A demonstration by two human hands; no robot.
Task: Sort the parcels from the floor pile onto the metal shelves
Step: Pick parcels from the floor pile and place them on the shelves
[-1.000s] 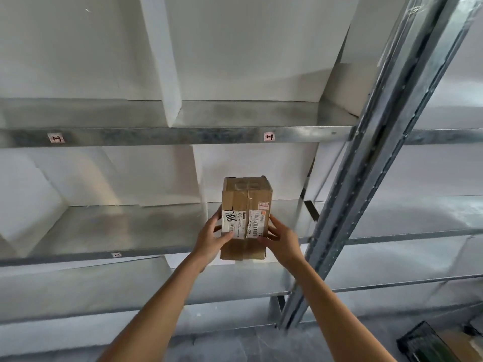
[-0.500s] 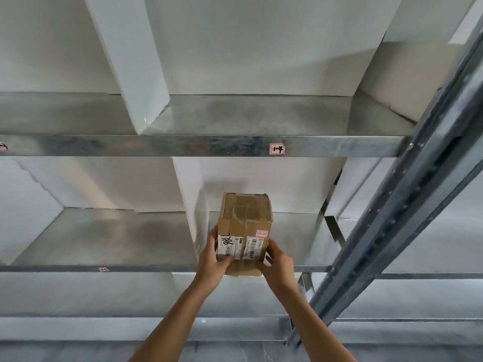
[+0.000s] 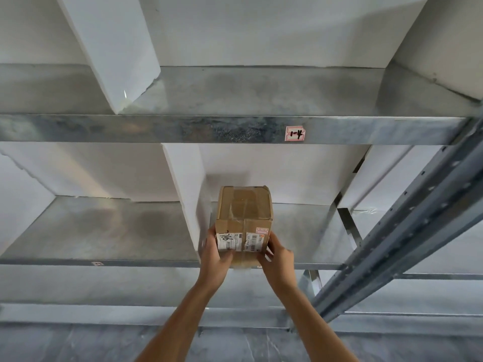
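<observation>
Galvanised metal shelves point(image 3: 156, 128) run along a white wall point(image 3: 261, 30), split into bays by white divider panels point(image 3: 187, 184). The taped cardboard parcel point(image 3: 244, 212) stands upright at the front edge of the middle shelf point(image 3: 104, 231), just right of a divider. Its near face, with two white shipping labels point(image 3: 241, 240), is turned toward me, and its lower edge hangs over the lip. I cannot tell whether its weight rests on the metal. My left grip point(image 3: 214, 253) curls round the parcel's near left corner, thumb on the near face. My right grip point(image 3: 278, 257) clasps the near right corner. Above, the upper shelf point(image 3: 261, 90) carries a pink-edged tag point(image 3: 295, 133) reading 1-4 on its lip. A grey perforated upright point(image 3: 407, 231) slants at the right. Grey floor point(image 3: 78, 343) lies below.
</observation>
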